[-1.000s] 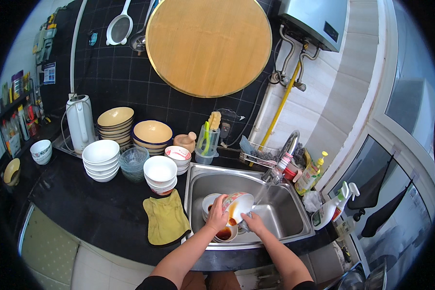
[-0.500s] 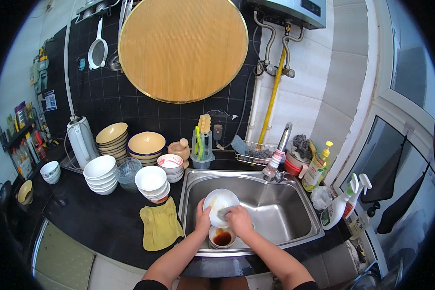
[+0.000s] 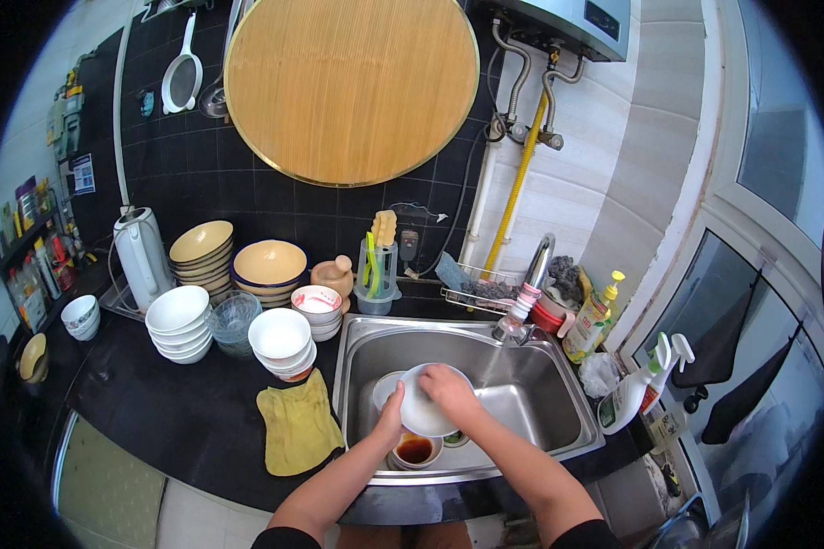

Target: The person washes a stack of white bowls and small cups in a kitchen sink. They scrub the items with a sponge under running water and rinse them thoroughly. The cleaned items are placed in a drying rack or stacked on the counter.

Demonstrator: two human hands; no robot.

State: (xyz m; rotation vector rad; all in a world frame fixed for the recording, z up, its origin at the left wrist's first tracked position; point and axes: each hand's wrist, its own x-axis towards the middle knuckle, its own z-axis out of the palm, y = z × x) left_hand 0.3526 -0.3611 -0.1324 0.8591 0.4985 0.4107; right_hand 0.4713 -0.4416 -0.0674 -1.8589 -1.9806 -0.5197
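Observation:
A white bowl (image 3: 423, 416) is tilted over the sink, its side gripped by my left hand (image 3: 391, 419). My right hand (image 3: 449, 393) presses into this bowl with curled fingers, which hide the grey scouring pad seen there a moment ago. Part of another white bowl (image 3: 384, 392) shows behind the held one, to its left. Below my hands, a bowl with dark brown liquid (image 3: 415, 448) stands at the sink's near edge. Water runs from the faucet (image 3: 522, 311) into the steel sink (image 3: 558, 448).
Left of the sink lie a yellow cloth (image 3: 298, 425) and stacked white bowls (image 3: 281, 339). Behind them stand a glass bowl (image 3: 235, 322), cream bowls (image 3: 270, 265) and a kettle (image 3: 144, 261). A soap bottle (image 3: 590, 320) and spray bottles (image 3: 627, 398) line the right side.
The held bowl has turned and shifted slightly right. My right hand has moved up over its far side, covering the pad. Another white bowl now shows behind it.

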